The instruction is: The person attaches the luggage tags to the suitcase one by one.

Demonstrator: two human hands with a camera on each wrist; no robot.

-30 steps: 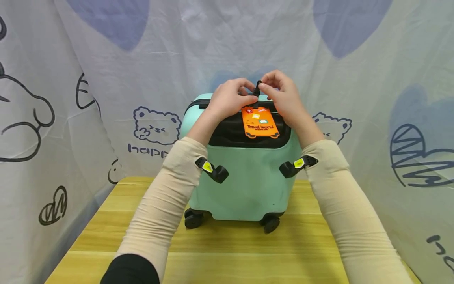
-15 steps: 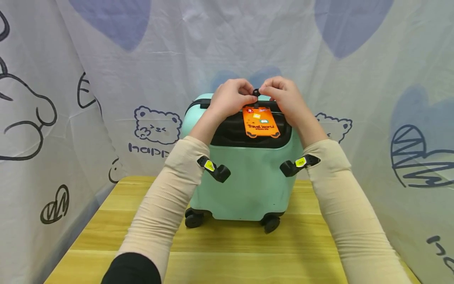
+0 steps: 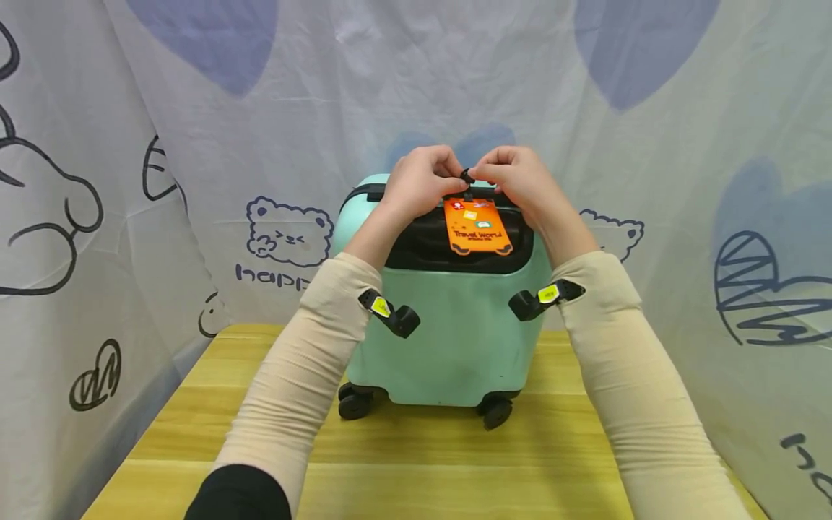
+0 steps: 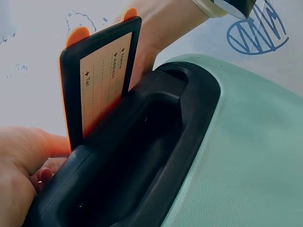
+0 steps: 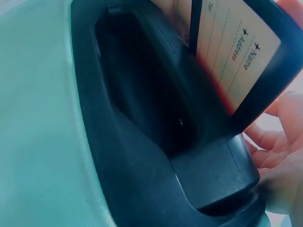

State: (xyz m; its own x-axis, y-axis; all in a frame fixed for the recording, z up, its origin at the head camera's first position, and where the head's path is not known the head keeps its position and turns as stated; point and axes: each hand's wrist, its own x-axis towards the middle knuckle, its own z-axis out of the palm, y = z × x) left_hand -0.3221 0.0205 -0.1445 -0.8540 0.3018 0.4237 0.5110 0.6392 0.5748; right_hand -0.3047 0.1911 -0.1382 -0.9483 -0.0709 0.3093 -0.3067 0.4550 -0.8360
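An orange luggage tag (image 3: 479, 231) printed "Travel world" lies against the black recessed panel of a mint-green suitcase (image 3: 448, 332). Its black strap (image 3: 467, 175) rises at the suitcase's black handle (image 3: 486, 192). From the left, my left hand (image 3: 422, 182) pinches the strap between thumb and fingers. My right hand (image 3: 521, 180) pinches the strap's upper end from the other side, the fingertips of both hands nearly meeting. Both wrist views show the tag's back, a card (image 4: 105, 78) with name, address and tel lines. There the tag hides the strap and most fingertips.
The suitcase stands upright on black wheels (image 3: 497, 412) on a wood-grain table (image 3: 416, 469). Close behind and at both sides hangs a white curtain (image 3: 416, 72) with bear and heart drawings.
The strap's end, which stood up above the fingers, has come down into a small loop. My right hand has moved slightly down and left; my left hand has stayed nearly in place.
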